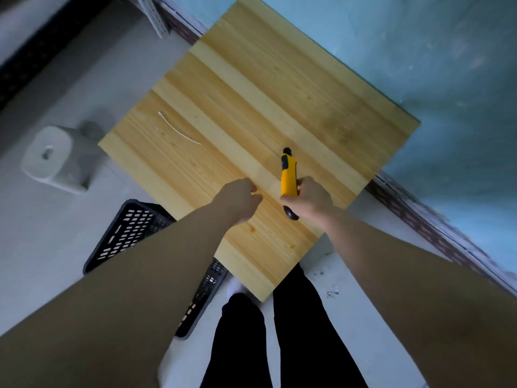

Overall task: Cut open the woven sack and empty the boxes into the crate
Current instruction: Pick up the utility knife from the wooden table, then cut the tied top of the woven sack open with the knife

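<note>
- Right now your right hand is wrapped around the lower half of the utility knife, fingers closed on the yellow body; the black butt end sticks out below your palm.
- Knife points away from you, black tip toward the middle of the wooden table top. Can't tell if the blade is extended (too blurred at the tip).
- Your left hand sits just beside the knife hand, over the near part of the table, fingers curled loosely inward and holding nothing. Can't tell whether it touches the wood.
- Crate: black, perforated plastic, on the floor at the table's near-left corner, partly under the table edge and partly hidden by your left forearm. What you can see of the inside looks like bare mesh.
- Sack and boxes: not in this view.
- On the table, left of centre: one thin white strip, slightly curved, lying flat, well apart from both hands.
- On the floor left of the table: a pale grey block-shaped object, can't identify it.
- Your legs in dark trousers stand at the table's near corner.
- Teal wall runs behind the table on the right.
</note>
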